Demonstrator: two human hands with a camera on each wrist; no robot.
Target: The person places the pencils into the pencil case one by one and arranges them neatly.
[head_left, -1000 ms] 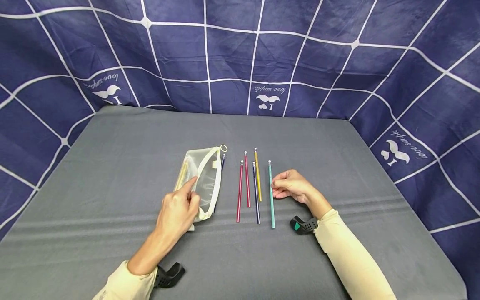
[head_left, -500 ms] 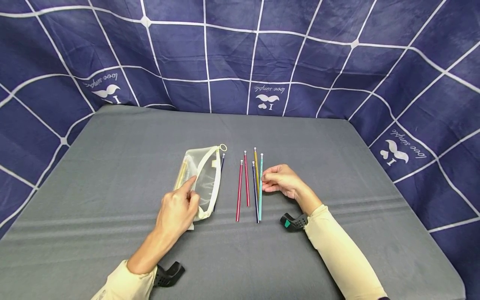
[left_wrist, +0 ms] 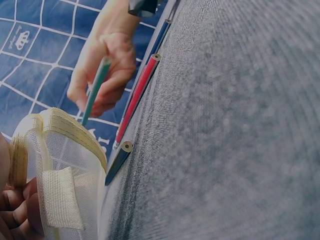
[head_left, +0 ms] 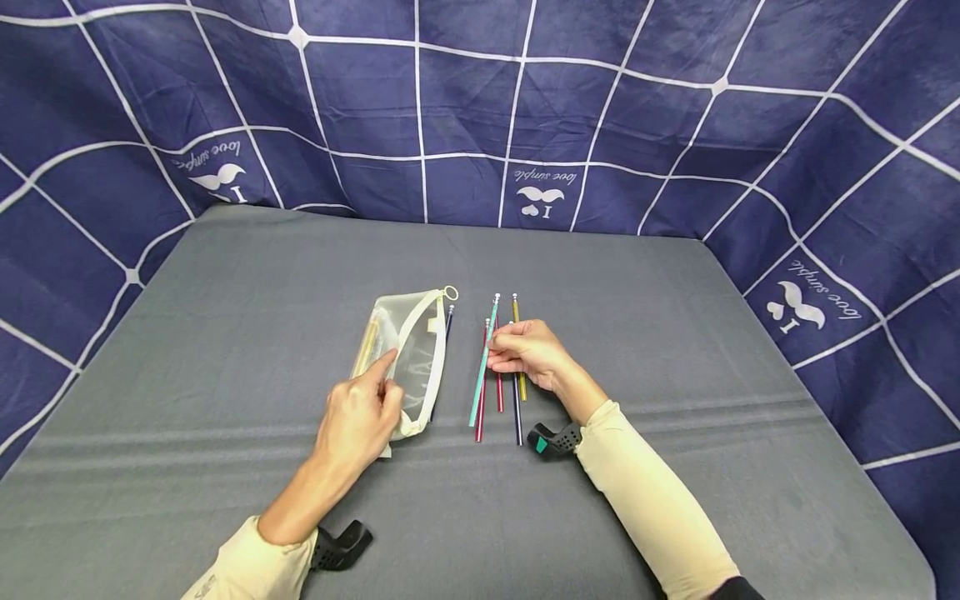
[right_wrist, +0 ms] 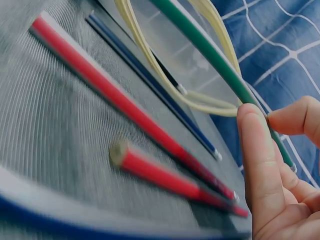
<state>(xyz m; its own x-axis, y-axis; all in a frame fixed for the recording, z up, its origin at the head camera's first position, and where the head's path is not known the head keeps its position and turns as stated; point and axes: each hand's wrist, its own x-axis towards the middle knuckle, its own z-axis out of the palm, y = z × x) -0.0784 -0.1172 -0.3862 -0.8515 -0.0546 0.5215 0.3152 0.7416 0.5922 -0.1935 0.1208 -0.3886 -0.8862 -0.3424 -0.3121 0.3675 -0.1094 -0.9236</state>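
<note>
My right hand (head_left: 534, 354) pinches a teal pencil (head_left: 481, 379) between thumb and fingers, its metal-capped end pointing away. In the head view the pencil slants across a red pencil (head_left: 480, 432). My left hand (head_left: 360, 417) grips the near-left side of a see-through pencil case (head_left: 414, 379) with a cream zip, index finger stretched along it. The case's mouth gapes toward the right. In the right wrist view, the teal pencil (right_wrist: 210, 55) overlaps the cream rim, and a dark stick with a pale tip (right_wrist: 167, 70) shows within the opening.
On the grey table (head_left: 637, 317) lie another red pencil (head_left: 500, 396), a dark blue pencil (head_left: 517, 421) and a yellow pencil (head_left: 523, 387), partly behind my right hand. A further blue pencil (head_left: 450, 321) lies against the case's right side. A blue checked cloth (head_left: 465, 108) hangs behind.
My right hand has carried the teal pencil leftward over the blue and yellow pencils toward the case, and the pencil has tilted. My left hand and the case stay in place.
</note>
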